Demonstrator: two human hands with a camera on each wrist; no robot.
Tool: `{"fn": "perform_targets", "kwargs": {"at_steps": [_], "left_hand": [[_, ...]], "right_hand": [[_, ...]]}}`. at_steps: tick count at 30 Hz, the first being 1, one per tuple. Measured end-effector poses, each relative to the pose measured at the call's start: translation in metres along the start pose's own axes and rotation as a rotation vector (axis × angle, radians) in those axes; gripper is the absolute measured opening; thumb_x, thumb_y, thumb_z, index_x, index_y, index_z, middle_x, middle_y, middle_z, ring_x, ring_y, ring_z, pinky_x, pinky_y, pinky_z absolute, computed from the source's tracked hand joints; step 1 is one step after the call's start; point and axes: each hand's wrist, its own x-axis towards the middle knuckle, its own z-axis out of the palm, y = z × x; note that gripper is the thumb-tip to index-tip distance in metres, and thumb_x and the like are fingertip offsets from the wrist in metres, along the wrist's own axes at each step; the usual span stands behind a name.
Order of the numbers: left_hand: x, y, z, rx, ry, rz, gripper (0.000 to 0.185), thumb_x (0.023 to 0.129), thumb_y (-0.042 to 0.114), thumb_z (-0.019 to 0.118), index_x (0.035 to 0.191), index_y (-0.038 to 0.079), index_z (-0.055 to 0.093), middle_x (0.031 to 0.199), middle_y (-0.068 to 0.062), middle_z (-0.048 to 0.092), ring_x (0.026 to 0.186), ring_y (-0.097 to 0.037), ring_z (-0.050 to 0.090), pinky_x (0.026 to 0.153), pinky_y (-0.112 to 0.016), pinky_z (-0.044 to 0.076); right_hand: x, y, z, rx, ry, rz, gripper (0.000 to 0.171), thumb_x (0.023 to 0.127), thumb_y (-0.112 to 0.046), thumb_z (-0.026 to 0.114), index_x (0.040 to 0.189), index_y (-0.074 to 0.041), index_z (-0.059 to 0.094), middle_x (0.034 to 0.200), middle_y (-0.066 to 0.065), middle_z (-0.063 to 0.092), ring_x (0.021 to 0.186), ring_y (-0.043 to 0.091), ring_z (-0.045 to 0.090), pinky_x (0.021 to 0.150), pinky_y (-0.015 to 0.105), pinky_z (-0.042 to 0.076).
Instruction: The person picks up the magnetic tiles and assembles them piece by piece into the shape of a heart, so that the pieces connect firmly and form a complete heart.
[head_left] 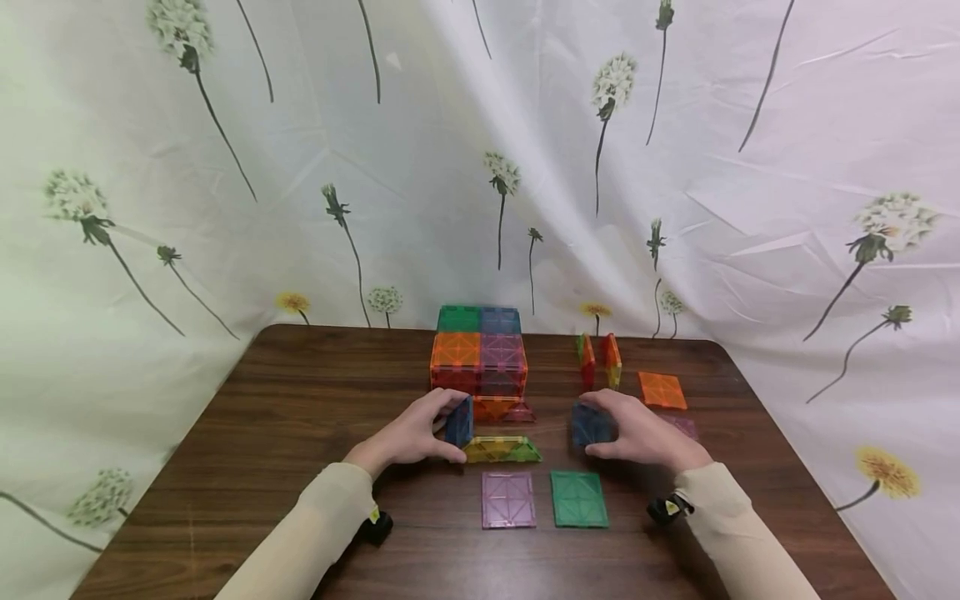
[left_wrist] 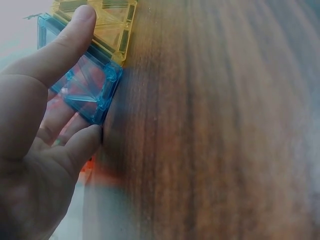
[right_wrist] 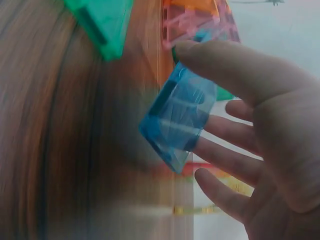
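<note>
In the head view, my left hand [head_left: 408,429] pinches a blue magnetic tile [head_left: 459,422] that stands upright on the table. Its edge meets the left end of a standing yellow tile [head_left: 495,450]; the left wrist view shows the blue tile [left_wrist: 82,87] between thumb and fingers. Farther right, my right hand [head_left: 637,427] grips another blue magnetic tile [head_left: 591,425], tilted in the right wrist view, apart from the other tiles. Behind the yellow tile stand an orange tile [head_left: 495,408] and a reddish one beside it.
A box of joined tiles [head_left: 478,350] stands at the back centre. Flat purple [head_left: 507,500] and green [head_left: 579,498] tiles lie in front. Upright tiles [head_left: 587,361] stand at the back right, near a flat orange tile [head_left: 662,390]. A flowered cloth hangs behind the table.
</note>
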Motion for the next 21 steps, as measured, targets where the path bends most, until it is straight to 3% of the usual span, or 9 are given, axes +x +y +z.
{"fn": "perform_targets", "kwargs": {"at_steps": [5,21], "left_hand": [[-0.001,0.001,0.0,0.004,0.005,0.004,0.087,0.081,0.03,0.094,0.152,0.012,0.048,0.14,-0.006,0.052,0.129,-0.023,0.055,0.109,-0.046,0.05],[-0.002,0.001,0.0,0.001,0.005,0.003,0.085,0.082,0.03,0.093,0.152,0.012,0.048,0.139,-0.006,0.052,0.13,-0.023,0.055,0.11,-0.046,0.049]], "right_hand": [[0.013,-0.013,0.004,0.038,0.007,-0.063,0.078,0.085,-0.035,0.089,0.148,-0.004,0.054,0.141,0.007,0.063,0.121,0.022,0.062,0.103,0.05,0.054],[0.039,-0.033,0.021,0.133,-0.029,-0.116,0.079,0.087,-0.03,0.087,0.152,-0.006,0.049,0.143,0.005,0.059,0.128,0.022,0.061,0.106,0.046,0.053]]}}
